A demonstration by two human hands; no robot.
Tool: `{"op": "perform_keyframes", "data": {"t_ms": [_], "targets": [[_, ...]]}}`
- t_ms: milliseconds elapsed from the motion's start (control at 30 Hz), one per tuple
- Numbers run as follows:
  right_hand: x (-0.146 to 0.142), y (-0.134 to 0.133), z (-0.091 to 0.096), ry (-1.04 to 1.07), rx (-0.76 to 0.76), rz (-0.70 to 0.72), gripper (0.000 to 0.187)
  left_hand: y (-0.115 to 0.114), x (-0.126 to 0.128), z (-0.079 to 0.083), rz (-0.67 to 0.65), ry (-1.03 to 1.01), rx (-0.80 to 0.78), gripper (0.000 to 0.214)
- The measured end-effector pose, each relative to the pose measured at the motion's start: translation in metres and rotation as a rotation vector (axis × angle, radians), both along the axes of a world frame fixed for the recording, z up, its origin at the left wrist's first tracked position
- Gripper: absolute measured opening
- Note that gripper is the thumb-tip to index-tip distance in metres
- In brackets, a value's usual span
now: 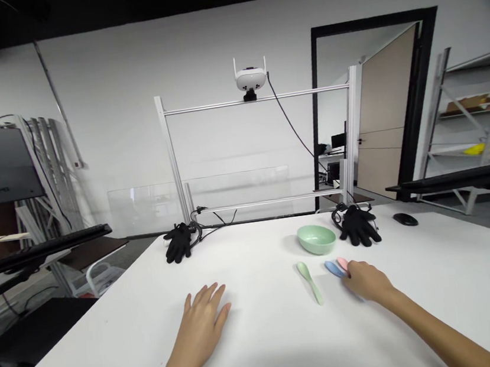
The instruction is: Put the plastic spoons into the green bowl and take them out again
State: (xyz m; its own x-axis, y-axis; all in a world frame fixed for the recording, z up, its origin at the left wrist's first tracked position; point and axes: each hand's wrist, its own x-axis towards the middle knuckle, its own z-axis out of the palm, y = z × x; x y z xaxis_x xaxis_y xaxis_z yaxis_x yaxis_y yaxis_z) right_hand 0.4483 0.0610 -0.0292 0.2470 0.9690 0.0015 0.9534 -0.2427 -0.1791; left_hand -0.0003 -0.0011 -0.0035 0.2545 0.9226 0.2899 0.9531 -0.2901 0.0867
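My right hand (366, 280) is closed over a pink spoon (342, 262), with its fingers curled down and its handle hidden beneath them. Just left of that spoon, touching or nearly touching my fingers, lies a blue spoon (334, 268), its handle mostly covered by the hand. A green spoon (309, 283) rests on the white table (264, 336), bowl end pointing away from me. Behind the spoons stands a green bowl (317, 239), upright. On the left, my left hand (203, 319) is open, palm down with fingers spread, holding nothing.
Black gloves (178, 243) with cables lie at the back left, and another black glove (358, 226) sits right of the bowl. A black mouse (405, 220) is at the far right. An aluminium frame (257, 100) carrying a white headset (250, 78) rises behind the table.
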Motion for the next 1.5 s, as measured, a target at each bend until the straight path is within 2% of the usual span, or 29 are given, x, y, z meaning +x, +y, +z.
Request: {"op": "perform_keyframes", "data": {"t_ms": [67,233,433,800,1033,1500], "targets": [[0.004,-0.001,0.004,0.035,0.005,-0.02,0.022,0.0,0.0,0.0,-0.003,0.002,-0.004,0.052],[0.028,0.001,0.016,0.08,0.006,-0.063,0.034,-0.001,-0.001,0.0,0.005,0.009,-0.014,0.052],[0.052,0.0,0.02,0.071,0.048,-0.147,0.026,0.0,-0.003,-0.001,-0.004,-0.007,-0.002,0.052],[0.082,0.004,-0.001,0.043,0.041,-0.214,0.024,-0.001,-0.002,-0.001,-0.003,-0.014,0.0,0.051],[0.097,0.008,-0.006,0.032,0.0,-0.267,0.022,-0.002,-0.002,0.001,0.005,0.0,-0.004,0.05],[0.111,0.015,-0.018,0.028,0.031,-0.283,0.023,0.0,-0.003,-0.001,-0.007,-0.012,0.012,0.051]]}}
